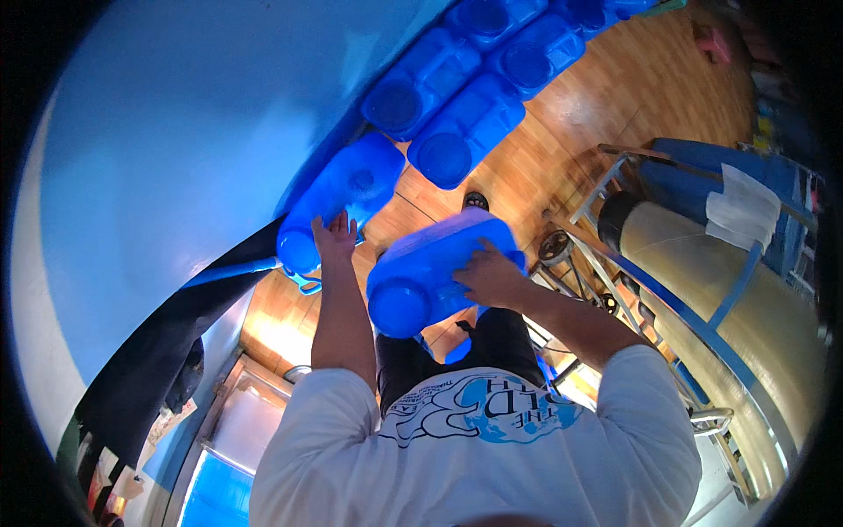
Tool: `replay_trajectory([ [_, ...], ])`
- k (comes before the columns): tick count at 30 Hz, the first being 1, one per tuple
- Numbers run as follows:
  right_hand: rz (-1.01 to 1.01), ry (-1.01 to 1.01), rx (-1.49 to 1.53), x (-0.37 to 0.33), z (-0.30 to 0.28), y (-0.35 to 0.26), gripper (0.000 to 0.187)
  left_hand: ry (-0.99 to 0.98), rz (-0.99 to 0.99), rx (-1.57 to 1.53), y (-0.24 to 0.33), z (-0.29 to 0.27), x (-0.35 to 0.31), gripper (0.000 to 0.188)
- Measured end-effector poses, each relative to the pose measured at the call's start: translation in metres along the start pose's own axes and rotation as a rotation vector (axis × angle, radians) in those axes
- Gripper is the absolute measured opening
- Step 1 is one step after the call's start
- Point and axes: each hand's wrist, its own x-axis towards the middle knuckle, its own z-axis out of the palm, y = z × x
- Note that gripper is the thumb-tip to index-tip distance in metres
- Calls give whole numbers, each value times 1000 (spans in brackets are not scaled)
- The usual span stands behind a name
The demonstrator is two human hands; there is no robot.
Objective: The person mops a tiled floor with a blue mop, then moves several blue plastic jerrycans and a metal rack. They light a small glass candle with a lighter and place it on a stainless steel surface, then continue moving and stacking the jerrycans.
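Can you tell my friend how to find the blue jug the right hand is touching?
Start at the person's white shirt, then go up to the dark trousers. Just above them, under the right hand, is the blue jug. Unlike the other jugs along the blue wall, it's right in front of the person's body.

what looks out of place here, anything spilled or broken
No spill or damage shows, including on the blue jug in the right hand. Only the crumpled white sheet by the metal frame, right, looks slightly untidy.

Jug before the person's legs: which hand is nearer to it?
Right. The right hand touches the jug at its right side; the left hand is off to its left, by another jug.
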Motion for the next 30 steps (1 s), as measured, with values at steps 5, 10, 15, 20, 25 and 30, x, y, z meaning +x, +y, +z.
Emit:
replay_trajectory([
  [5,383,60,143,-91,-135,7,42,-66,114,198,-6,-35,-115,48],
  [10,699,232,342,-151,-185,4,62,-222,426,618,-16,-1,-249,30],
  [15,586,586,452,-156,-189,-1,74,-595,486,1044,-29,81,-362,20],
  [20,520,560,580,-177,-216,13,74,-831,638,1104,-98,166,-437,33],
  [25,591,773,750,-208,-205,58,84,-1192,992,1589,-152,244,-473,77],
  [30,672,932,1199,-182,-165,98,70,-1443,1139,1980,-213,307,-473,94],
])
